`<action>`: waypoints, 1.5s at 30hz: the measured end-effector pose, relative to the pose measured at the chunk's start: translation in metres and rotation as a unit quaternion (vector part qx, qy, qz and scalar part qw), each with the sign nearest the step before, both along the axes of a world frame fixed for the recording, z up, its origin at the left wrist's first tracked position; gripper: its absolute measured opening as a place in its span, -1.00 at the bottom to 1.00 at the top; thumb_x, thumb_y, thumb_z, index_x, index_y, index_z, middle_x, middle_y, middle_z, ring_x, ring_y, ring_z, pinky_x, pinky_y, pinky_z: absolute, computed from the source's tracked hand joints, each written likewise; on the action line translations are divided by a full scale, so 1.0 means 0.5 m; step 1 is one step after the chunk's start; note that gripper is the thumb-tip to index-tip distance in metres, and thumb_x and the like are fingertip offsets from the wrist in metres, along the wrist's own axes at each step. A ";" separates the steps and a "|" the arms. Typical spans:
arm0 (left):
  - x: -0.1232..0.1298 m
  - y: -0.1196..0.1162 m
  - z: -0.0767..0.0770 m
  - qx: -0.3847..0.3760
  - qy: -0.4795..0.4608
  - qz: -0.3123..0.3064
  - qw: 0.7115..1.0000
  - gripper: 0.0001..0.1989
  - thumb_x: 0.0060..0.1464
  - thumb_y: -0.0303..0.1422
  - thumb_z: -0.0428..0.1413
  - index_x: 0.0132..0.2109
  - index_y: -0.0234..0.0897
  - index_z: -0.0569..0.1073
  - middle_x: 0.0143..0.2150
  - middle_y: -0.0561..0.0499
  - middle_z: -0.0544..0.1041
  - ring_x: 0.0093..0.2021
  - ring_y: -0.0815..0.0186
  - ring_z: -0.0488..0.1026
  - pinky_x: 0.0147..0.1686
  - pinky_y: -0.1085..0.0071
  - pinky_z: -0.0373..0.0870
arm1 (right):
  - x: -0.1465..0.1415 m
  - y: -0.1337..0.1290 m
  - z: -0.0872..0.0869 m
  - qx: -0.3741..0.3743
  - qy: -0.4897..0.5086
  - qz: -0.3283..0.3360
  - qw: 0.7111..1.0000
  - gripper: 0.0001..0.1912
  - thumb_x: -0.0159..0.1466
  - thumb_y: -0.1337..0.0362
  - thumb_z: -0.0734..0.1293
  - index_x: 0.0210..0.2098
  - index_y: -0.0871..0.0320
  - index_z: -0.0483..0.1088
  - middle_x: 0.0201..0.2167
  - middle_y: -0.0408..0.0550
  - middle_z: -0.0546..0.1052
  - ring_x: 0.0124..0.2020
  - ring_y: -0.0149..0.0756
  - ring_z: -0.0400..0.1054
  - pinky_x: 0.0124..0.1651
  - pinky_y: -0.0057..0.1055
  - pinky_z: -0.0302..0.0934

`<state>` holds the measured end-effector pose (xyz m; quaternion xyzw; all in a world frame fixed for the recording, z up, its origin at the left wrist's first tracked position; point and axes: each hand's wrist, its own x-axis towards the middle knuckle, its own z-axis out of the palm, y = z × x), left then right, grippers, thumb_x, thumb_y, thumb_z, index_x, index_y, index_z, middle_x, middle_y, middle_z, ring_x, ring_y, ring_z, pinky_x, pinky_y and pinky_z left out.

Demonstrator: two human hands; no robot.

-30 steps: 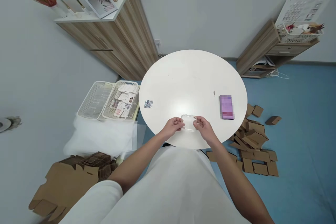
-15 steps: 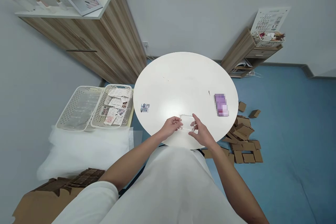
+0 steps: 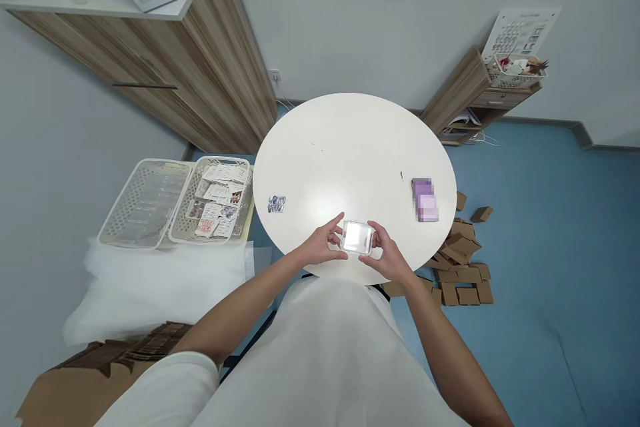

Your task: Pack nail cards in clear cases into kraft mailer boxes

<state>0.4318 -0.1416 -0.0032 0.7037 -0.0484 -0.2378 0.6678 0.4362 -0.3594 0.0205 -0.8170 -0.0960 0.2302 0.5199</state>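
Note:
A clear, flat plastic box (image 3: pixel 357 238) is held between my two hands over the near edge of the round white table (image 3: pixel 345 140). Its top catches a bright glare. My left hand (image 3: pixel 324 242) grips the box's left side, index finger and thumb stretched past its corners and the other fingers curled at the edge. On the opposite side, my right hand (image 3: pixel 387 255) clasps the right edge between thumb and fingers. To the left on the table lies a small sheet of dark, shiny press-on nails (image 3: pixel 277 204). A blurred purple packet (image 3: pixel 425 200) lies to the right.
Left of the table are a white basket of cards and packets (image 3: pixel 220 200) and a basket of clear plastic boxes (image 3: pixel 145 207). White foam sheets (image 3: pixel 160 287) lie nearer. Cardboard boxes (image 3: pixel 463 273) cover floor on the right. A wooden cabinet (image 3: pixel 210 73) stands back left.
The clear box has tilted, and its top now reflects light. My left hand has spread its index finger and thumb around the box's left side. The view has shifted slightly.

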 end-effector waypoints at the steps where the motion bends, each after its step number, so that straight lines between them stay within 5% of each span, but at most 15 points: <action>1: 0.003 -0.004 0.001 0.002 -0.001 -0.005 1.000 -0.04 -0.30 -0.34 0.29 0.23 -0.06 -0.03 -0.12 -0.05 0.36 -0.34 0.43 0.35 -0.17 0.28 0.28 | 0.003 -0.002 -0.001 0.008 0.003 0.001 1.000 -0.20 -0.03 0.23 0.37 0.14 0.01 -0.05 -0.26 -0.10 0.36 -0.27 -0.28 0.27 -0.15 -0.23 0.20; 15: 0.023 -0.029 0.037 -0.087 0.023 0.010 0.996 -0.15 -0.26 -0.39 0.27 0.20 -0.14 0.09 -0.17 -0.08 0.41 -0.27 0.35 0.39 -0.18 0.29 0.32 | 0.035 -0.017 0.005 0.043 -0.014 -0.008 0.999 -0.19 -0.08 0.20 0.41 0.11 0.00 0.03 -0.30 -0.11 0.39 -0.24 -0.25 0.28 -0.11 -0.20 0.18; 25: -0.002 -0.017 0.029 -0.114 0.041 0.004 0.993 -0.17 -0.26 -0.41 0.27 0.18 -0.17 0.11 -0.11 -0.14 0.38 -0.27 0.34 0.41 -0.24 0.31 0.36 | 0.006 0.000 -0.026 0.122 -0.003 -0.038 0.992 -0.23 -0.10 0.15 0.42 0.07 0.04 0.06 -0.27 -0.09 0.39 -0.24 -0.27 0.29 -0.14 -0.27 0.18; 33: -0.013 -0.009 0.029 -0.132 0.026 0.028 0.990 -0.17 -0.22 -0.39 0.26 0.19 -0.10 0.07 -0.11 -0.12 0.37 -0.23 0.27 0.46 -0.23 0.29 0.34 | 0.016 0.011 0.011 0.156 0.031 -0.020 0.987 -0.27 -0.08 0.05 0.41 0.04 0.06 0.11 -0.24 -0.05 0.43 -0.24 -0.25 0.33 -0.12 -0.23 0.18; 40: -0.039 -0.010 0.003 -0.129 0.047 0.014 0.990 -0.18 -0.21 -0.37 0.26 0.20 -0.10 0.06 -0.17 -0.11 0.42 -0.24 0.24 0.48 -0.21 0.25 0.33 | 0.033 0.024 0.015 0.150 0.104 -0.143 0.973 -0.57 0.08 -0.10 0.23 -0.30 0.13 0.38 -0.25 -0.04 0.42 -0.31 -0.28 0.42 -0.13 -0.25 0.21; 45: -0.059 -0.020 -0.022 -0.138 0.068 0.025 0.988 -0.15 -0.18 -0.36 0.25 0.22 -0.10 0.01 -0.13 -0.12 0.42 -0.23 0.26 0.48 -0.15 0.21 0.31 | 0.017 0.032 -0.006 0.147 0.140 -0.189 0.961 -0.54 0.06 -0.03 0.28 -0.15 0.13 0.35 -0.27 -0.03 0.43 -0.40 -0.33 0.41 -0.19 -0.28 0.24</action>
